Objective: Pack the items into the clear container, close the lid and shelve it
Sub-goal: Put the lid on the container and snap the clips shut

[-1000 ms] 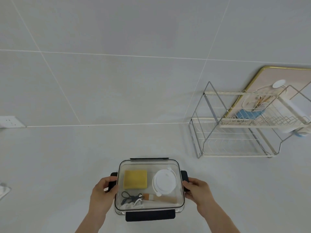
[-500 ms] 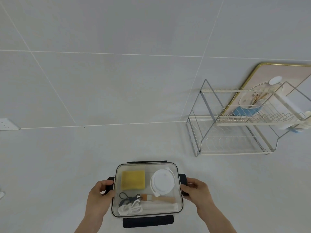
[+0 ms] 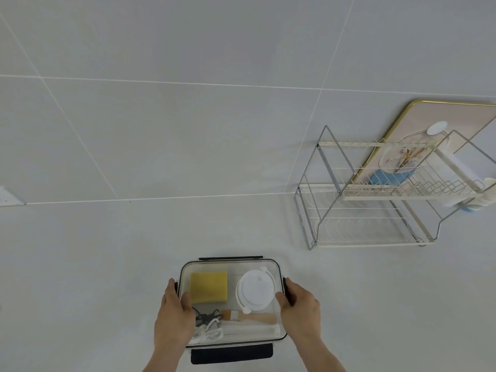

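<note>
Clear container (image 3: 230, 302) sat low and centre on the pale counter (image 3: 107, 264), lid on, holding yellow sponge (image 3: 208, 287), white round lid (image 3: 255, 289), brush (image 3: 252, 316) and cords (image 3: 208, 327). Gripped at both ends: left hand (image 3: 174, 315) and right hand (image 3: 300, 310), fingers curled over the side latches. Wire rack (image 3: 375, 200) well apart, far right, against the tiled wall (image 3: 188, 103).

- My clear container (image 3: 273, 336) looks like glossy see-through plastic, its clips (image 3: 232, 357) matt black.
- The sponge (image 3: 208, 287) looks rough and yellow.
- The brush handle (image 3: 257, 317) looks wooden.
- The rack (image 3: 375, 208) is shiny metal wire.
- The worktop (image 3: 94, 264) is smooth, matt grey.
</note>
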Demonstrator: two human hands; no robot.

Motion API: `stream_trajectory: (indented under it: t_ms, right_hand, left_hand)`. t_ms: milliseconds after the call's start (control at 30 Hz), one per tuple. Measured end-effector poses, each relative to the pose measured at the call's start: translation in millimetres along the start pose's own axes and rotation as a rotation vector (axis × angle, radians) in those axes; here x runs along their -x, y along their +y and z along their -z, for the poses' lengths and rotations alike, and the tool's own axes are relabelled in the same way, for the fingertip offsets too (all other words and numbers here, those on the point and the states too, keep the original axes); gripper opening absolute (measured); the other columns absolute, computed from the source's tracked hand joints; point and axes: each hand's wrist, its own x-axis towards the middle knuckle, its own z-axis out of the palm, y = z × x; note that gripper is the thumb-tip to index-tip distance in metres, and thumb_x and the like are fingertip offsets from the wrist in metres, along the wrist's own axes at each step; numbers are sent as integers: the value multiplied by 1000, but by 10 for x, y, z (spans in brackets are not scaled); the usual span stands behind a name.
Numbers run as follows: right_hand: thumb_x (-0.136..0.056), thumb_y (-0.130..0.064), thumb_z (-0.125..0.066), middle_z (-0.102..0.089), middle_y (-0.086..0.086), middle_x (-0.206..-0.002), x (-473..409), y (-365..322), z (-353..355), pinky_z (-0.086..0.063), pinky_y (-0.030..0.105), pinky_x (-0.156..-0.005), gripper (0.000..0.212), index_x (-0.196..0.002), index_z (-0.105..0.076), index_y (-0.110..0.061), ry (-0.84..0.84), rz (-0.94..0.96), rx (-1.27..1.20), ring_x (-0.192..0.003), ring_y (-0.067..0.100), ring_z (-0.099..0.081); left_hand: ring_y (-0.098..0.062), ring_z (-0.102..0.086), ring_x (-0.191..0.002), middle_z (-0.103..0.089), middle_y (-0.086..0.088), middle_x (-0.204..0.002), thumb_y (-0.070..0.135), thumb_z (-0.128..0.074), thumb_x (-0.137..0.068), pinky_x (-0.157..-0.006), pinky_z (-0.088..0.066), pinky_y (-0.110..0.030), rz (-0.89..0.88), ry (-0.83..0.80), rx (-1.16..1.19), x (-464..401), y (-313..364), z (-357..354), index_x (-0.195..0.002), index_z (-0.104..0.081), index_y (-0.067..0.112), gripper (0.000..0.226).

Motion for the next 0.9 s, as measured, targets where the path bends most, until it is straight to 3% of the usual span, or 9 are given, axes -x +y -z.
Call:
stream_trajectory:
  t_ms: [167, 300, 400, 467, 533, 633, 700, 767, 900]
  right_hand:
    - [-86, -9, -71, -78, -11, -86, -98, 0, 68, -48, 24, -75, 28, -104, -77, -30, -103, -175, -259, -82, 14, -67]
    - [-87, -6, -67, -78, -14, -85, -117, 8, 65, -51, 30, -83, 32, -104, -78, -31, -157, -219, -353, -82, 13, -67]
    - [-88, -7, -64, -76, -11, -81, -106, 0, 70, -47, 26, -80, 28, -99, -78, -29, -157, -199, -329, -76, 12, -63]
    - [-90, -8, -63, -73, -10, -81, -82, -33, 68, -46, 24, -75, 24, -103, -77, -22, -163, -159, -284, -74, 12, -60]
    - [-91, -13, -66, -74, 0, -112, -31, -32, 23, -50, 31, -87, 33, -124, -68, -15, -79, -10, -58, -101, 20, -67]
    - [-86, -40, -74, -47, 10, -151, 170, 27, -77, -43, 41, -108, 70, -146, -47, -16, 22, 470, 240, -140, 29, -43]
    - [-82, -69, -63, -37, 4, -159, 320, 34, -158, -33, 45, -116, 87, -151, -39, -21, -103, 778, 320, -148, 25, -29]
    - [-72, -89, -49, -33, 0, -160, 393, 55, -229, -28, 52, -116, 102, -151, -38, -26, -212, 927, 464, -149, 25, -26]
    - [-66, -93, -49, -36, -1, -159, 368, 34, -262, -29, 51, -110, 104, -149, -41, -31, -287, 921, 561, -147, 28, -31]
  left_hand:
    - [-38, -51, -121, -49, -12, -144, 29, -35, -101, -97, -40, -49, 58, 1, 43, -31, -45, -50, -148, -27, 16, 50]
    - [-30, -54, -90, -59, -7, -104, 32, -34, -102, -81, -43, -40, 56, -29, 131, -16, -36, -23, -141, -37, 19, 41]
    - [-27, -53, -87, -57, -6, -105, 30, -35, -102, -80, -41, -37, 31, -58, 179, -22, -46, 3, -141, -38, 17, 41]
    - [-33, -57, -99, -59, -11, -118, 30, -35, -102, -86, -44, -42, 18, -78, 95, -46, -82, -14, -144, -32, 12, 46]
    - [-38, -47, -127, -43, -17, -147, 30, -37, -101, -102, -40, -48, -45, -55, -90, -59, -135, -32, -150, -21, 9, 55]
    - [-34, -28, -143, -23, -13, -159, 32, -47, -96, -112, -31, -47, -257, 74, -271, -51, -99, 21, -153, -17, 14, 66]
    - [-28, -22, -146, -23, -6, -160, 38, -49, -95, -116, -26, -44, -380, 104, -311, -82, 12, 62, -152, -19, 21, 67]
    - [-23, -16, -148, -21, -1, -161, 42, -42, -97, -119, -20, -42, -454, 76, -333, -154, 178, 67, -152, -19, 27, 62]
    - [-17, -9, -149, -18, 5, -161, 45, -29, -100, -121, -9, -37, -550, -85, -391, -339, 522, -20, -151, -16, 34, 54]
